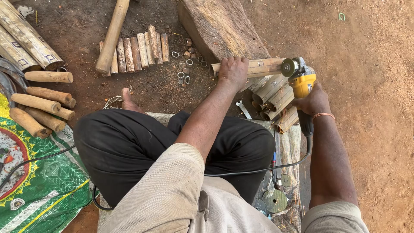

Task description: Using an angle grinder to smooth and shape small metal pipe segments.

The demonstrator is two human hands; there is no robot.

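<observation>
Bamboo piece (258,67) lies across the end of the thick wooden block (220,28), in the upper middle of the frame. I press it down with my left hand (233,70); the palm is on top and the fingers are curled over its far edge, closed on it. My right hand (313,102) is at the right of the frame and its fingers are wrapped tight around the body of the yellow angle grinder (302,84). The grinder's disc (288,67) touches the right end of the bamboo piece. The black cable (258,170) runs from the grinder down and across my lap.

Just below the bamboo piece, between my two hands, several cut bamboo lengths (276,97) lie in a heap, and a small metal wrench (243,109) lies beside them on the ground. I sit cross-legged in black trousers, and my bare foot (128,102) shows left of the middle. Higher up, a row of short bamboo sticks (138,51) lies on the soil, with small cut rings (185,64) near it. Round wooden handles (41,108) lie at the left edge, above a green printed sack (39,185).
</observation>
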